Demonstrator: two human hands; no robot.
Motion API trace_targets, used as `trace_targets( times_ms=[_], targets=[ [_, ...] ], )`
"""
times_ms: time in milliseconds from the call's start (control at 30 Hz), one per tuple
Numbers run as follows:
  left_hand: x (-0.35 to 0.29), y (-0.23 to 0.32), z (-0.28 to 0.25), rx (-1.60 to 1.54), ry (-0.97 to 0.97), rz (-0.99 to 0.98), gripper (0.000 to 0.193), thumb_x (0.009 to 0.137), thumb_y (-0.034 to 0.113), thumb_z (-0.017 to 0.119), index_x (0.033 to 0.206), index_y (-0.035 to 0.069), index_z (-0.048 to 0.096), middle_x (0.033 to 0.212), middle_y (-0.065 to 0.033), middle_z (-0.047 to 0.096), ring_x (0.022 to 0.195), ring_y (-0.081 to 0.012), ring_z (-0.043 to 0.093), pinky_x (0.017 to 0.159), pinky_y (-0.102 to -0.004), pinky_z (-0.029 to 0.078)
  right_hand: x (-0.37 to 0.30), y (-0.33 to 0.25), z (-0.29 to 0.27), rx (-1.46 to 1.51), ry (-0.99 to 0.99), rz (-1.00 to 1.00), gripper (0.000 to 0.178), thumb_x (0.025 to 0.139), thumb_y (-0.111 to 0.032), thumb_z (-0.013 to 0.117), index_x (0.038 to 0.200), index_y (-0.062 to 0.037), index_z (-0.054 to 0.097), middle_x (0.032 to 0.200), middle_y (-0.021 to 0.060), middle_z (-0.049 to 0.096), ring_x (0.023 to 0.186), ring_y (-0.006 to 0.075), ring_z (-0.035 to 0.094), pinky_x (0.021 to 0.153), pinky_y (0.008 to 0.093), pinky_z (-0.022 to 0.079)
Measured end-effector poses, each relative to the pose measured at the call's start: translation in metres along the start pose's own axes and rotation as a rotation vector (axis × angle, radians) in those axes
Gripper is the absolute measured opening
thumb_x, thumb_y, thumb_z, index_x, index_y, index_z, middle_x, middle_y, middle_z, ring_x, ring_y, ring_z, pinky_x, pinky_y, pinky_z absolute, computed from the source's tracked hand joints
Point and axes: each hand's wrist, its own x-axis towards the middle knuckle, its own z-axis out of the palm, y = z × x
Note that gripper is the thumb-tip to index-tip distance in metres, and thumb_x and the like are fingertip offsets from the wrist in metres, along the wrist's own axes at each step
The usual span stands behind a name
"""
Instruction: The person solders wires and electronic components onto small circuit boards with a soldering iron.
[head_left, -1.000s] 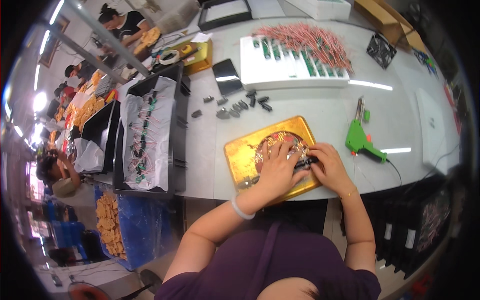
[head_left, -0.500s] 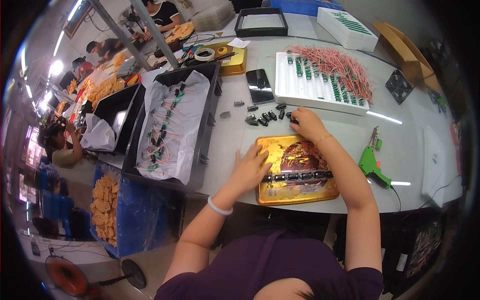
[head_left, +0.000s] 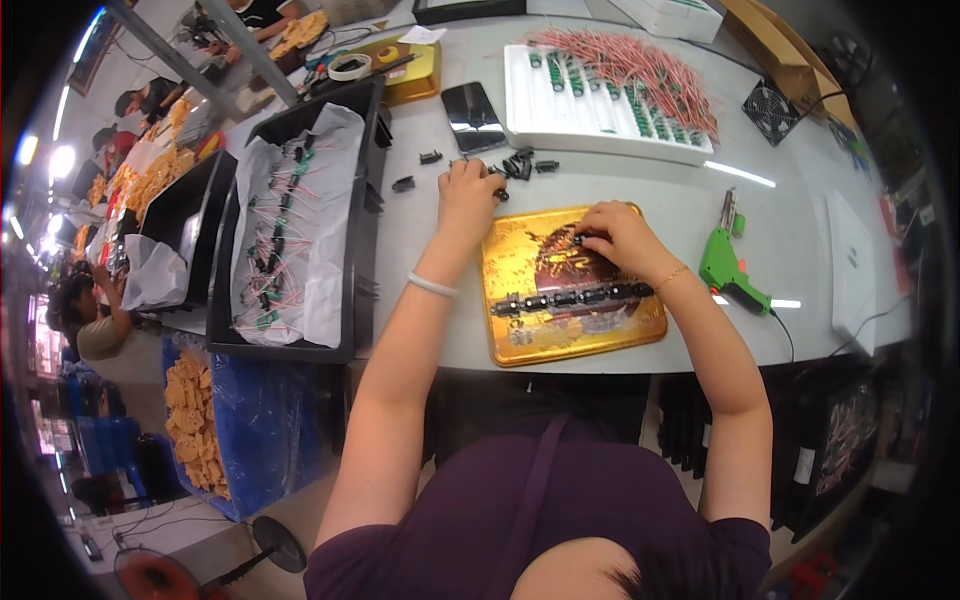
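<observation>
A gold tin (head_left: 500, 345) with a dark red patterned middle lies before me, and a row of small black plastic parts (head_left: 567, 298) runs across it. Over the tin's upper half, my right hand (head_left: 628, 242) pinches one small black part (head_left: 580, 239). My left hand (head_left: 466, 200) reaches past the tin's far left corner, its fingers closed on another black part (head_left: 501, 193). Just beyond those fingers lies a loose cluster of black parts (head_left: 518, 163); a few more sit apart to the left.
A white foam tray (head_left: 600, 138) holds green components with pink wires. A phone (head_left: 473, 118) lies beside it. On the right are a green glue gun (head_left: 733, 265) with a cord and a black fan (head_left: 770, 110). A black crate (head_left: 365, 200) lined with white paper stands left. Other people work far left.
My left hand has left the tin's left edge and moved to the loose parts. My right hand has come back from them to above the tin with a black part. The view has shifted.
</observation>
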Motion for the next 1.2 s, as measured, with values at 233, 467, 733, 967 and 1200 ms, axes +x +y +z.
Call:
trace_targets(
  times_ms=[233,467,733,967,1200],
  targets=[
    [-0.024,0.013,-0.013,-0.393,-0.144,0.152,0.016,0.068,0.004,0.06,0.082,0.011,0.064,0.082,-0.0083,0.054,0.079,-0.0277,0.053,0.069,-0.0368,0.043,-0.018,0.003,0.0,-0.077,0.073,-0.103,0.03,0.07,-0.006,0.065,0.1,-0.0068,0.061,0.091,0.0087,0.059,0.088,0.0261,0.053,0.081,0.0336,0.042],
    [-0.032,0.052,-0.029,-0.131,-0.161,-0.215,0.02,0.072,0.018,0.056,0.079,-0.001,0.058,0.077,-0.017,0.057,0.074,-0.0342,0.056,0.068,-0.0392,0.046,-0.017,0.003,-0.001,-0.035,0.053,-0.066,0.022,0.069,-0.003,0.064,0.092,-0.0031,0.063,0.083,0.0111,0.059,0.078,0.0266,0.055,0.073,0.0324,0.044],
    [-0.086,0.064,-0.084,-0.502,-0.008,-0.111,0.018,0.068,0.001,0.065,0.085,0.003,0.063,0.077,-0.0103,0.057,0.069,-0.0264,0.056,0.064,-0.0328,0.045,-0.068,-0.064,0.002,0.2,0.163,-0.121,0.021,0.069,-0.005,0.065,0.09,-0.006,0.063,0.082,0.007,0.057,0.081,0.0239,0.054,0.071,0.0313,0.044],
    [-0.14,0.086,-0.078,-0.501,-0.142,-0.127,0.024,0.066,0.001,0.067,0.089,0.003,0.064,0.083,-0.0083,0.057,0.078,-0.0249,0.054,0.069,-0.0332,0.044,-0.089,-0.075,0.049,0.177,0.08,-0.121,0.02,0.069,-0.007,0.065,0.088,-0.0049,0.06,0.088,0.007,0.057,0.084,0.0254,0.054,0.074,0.0343,0.045],
    [-0.143,0.084,-0.066,-0.508,-0.154,-0.125,0.021,0.065,0.001,0.068,0.086,0.002,0.063,0.082,-0.0083,0.057,0.077,-0.0255,0.054,0.067,-0.0334,0.044,-0.081,-0.074,0.06,0.044,0.121,-0.186,0.02,0.068,-0.008,0.067,0.086,-0.0058,0.06,0.085,0.0047,0.056,0.081,0.022,0.052,0.072,0.0331,0.039]
  ],
)
